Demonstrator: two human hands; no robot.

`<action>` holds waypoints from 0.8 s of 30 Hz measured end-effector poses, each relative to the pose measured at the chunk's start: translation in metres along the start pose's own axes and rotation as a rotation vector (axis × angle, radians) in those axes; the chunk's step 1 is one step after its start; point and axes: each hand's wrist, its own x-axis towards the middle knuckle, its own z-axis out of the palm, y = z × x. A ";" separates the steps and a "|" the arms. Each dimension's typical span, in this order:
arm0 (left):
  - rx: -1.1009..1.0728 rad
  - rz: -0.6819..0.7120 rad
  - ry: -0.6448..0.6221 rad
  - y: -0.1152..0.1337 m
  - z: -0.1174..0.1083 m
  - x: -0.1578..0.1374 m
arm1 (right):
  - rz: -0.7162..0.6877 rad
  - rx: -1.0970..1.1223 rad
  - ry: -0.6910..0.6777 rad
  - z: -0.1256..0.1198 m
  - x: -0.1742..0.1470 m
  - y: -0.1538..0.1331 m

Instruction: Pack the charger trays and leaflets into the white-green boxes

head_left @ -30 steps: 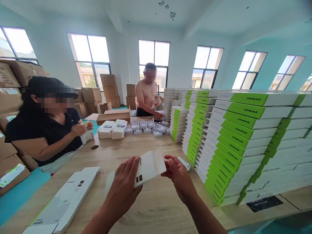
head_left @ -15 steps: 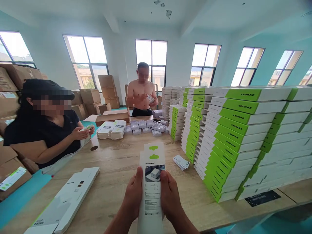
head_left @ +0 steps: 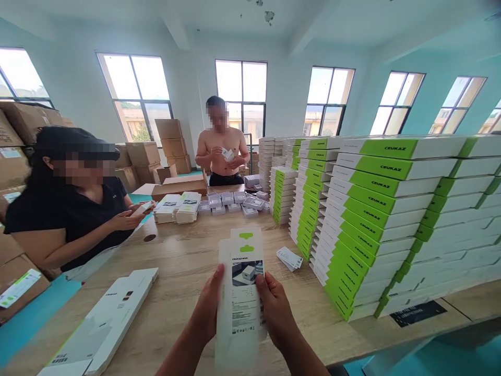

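A white packaging box (head_left: 243, 297) with a green-marked hang tab and a printed product photo is held upright in front of me. My left hand (head_left: 209, 303) is closed along its left edge, thumb pointing up. On the other edge my right hand (head_left: 276, 308) grips it, thumb across the front by the photo. The box's lower end is blurred, and its back is hidden. Just right of it on the table lies a small pile of printed cards (head_left: 289, 258). Left of my hands rests a stack of flat white cartons (head_left: 105, 318).
Tall stacks of white-and-green boxes (head_left: 368, 224) line the right side of the wooden table (head_left: 176, 271). White trays (head_left: 227, 201) and piled flat boxes (head_left: 188, 209) stand farther back. One person (head_left: 97, 209) sits at left; another (head_left: 223, 151) stands across, both handling small items.
The box has opened out wider, with a side panel now showing at its left. My left hand has shifted slightly left. The person across has leaned left, holding cards apart.
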 end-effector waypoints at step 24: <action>1.465 0.914 -0.207 0.024 -0.024 -0.009 | 0.246 0.069 -0.400 -0.015 0.014 -0.063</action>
